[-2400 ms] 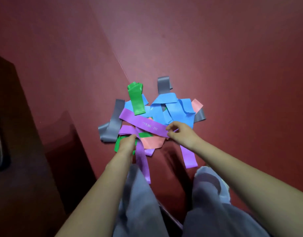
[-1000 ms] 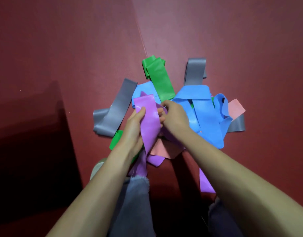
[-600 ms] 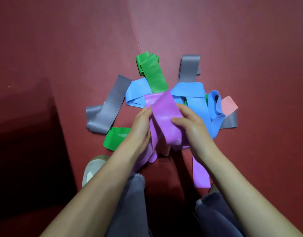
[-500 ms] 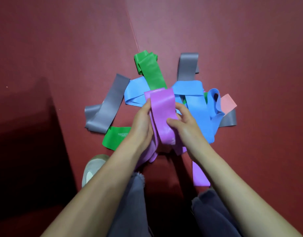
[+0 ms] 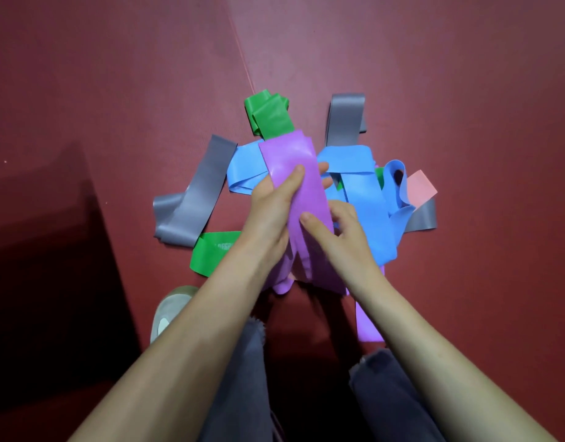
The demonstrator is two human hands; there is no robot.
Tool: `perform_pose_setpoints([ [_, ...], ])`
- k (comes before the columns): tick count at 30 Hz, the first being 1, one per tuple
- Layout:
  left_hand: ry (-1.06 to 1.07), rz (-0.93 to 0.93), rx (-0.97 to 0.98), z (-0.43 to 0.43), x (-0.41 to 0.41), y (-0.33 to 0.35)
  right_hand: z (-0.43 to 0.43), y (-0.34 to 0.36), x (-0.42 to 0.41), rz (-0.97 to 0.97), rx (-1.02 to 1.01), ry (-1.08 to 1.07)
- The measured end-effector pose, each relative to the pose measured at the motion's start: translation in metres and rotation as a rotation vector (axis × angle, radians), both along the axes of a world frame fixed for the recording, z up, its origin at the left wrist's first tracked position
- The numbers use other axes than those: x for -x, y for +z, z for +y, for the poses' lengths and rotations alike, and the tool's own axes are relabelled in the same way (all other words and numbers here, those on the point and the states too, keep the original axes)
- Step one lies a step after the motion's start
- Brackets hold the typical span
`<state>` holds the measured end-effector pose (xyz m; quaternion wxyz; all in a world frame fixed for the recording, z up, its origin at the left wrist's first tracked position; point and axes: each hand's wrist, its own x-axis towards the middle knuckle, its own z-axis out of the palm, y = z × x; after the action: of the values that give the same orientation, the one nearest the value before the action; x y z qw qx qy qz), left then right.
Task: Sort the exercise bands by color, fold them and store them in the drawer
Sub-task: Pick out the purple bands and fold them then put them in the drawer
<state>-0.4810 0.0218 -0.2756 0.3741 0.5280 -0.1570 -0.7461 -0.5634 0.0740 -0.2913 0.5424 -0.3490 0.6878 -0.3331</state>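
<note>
A pile of exercise bands lies on the red floor. I hold a purple band [image 5: 294,161] above the pile, doubled lengthwise. My left hand [image 5: 275,208] grips it with the thumb on top and the fingers underneath. My right hand [image 5: 341,237] pinches its lower part from the right. Blue bands [image 5: 364,199] lie to the right and behind. A green band [image 5: 270,118] sits at the far side, another green band [image 5: 211,253] at the near left. Grey bands [image 5: 195,199] lie left, back and right. A pink band [image 5: 421,188] peeks out at the right. Another purple band [image 5: 367,323] lies near my right forearm.
My legs in grey trousers and a light shoe [image 5: 169,311] are at the bottom. A dark, shadowed block [image 5: 42,266] fills the left side. A thin seam [image 5: 243,65] runs across the red floor behind the pile.
Both hands lifted the purple band out of the pile and brought its ends together. Since half a second ago the doubled band has been drawn out longer, its top over the green band.
</note>
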Motion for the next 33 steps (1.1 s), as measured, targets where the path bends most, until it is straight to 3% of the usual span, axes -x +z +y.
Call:
perform_pose_setpoints([
  [3,-0.044,0.012,0.052,-0.008,-0.007,0.008,-0.002,0.007,0.007,-0.017,0.036,0.181],
  [8,-0.149,0.004,0.089,-0.013,-0.017,0.020,-0.007,0.017,0.015,-0.029,-0.021,0.301],
  [12,-0.163,0.030,0.121,-0.017,-0.017,0.026,-0.002,0.022,0.008,-0.320,-0.203,0.322],
  [18,-0.148,0.093,0.149,-0.020,-0.017,0.034,0.011,0.024,0.004,-0.280,-0.196,0.410],
  [25,-0.129,0.093,0.134,-0.019,-0.016,0.027,0.036,0.009,0.008,-0.104,-0.216,0.295],
  [31,-0.151,0.010,0.006,0.006,-0.006,-0.005,0.061,-0.025,0.017,0.231,-0.249,0.437],
  [33,-0.133,0.004,-0.037,0.012,-0.006,-0.011,0.068,-0.029,0.030,0.336,-0.183,0.310],
])
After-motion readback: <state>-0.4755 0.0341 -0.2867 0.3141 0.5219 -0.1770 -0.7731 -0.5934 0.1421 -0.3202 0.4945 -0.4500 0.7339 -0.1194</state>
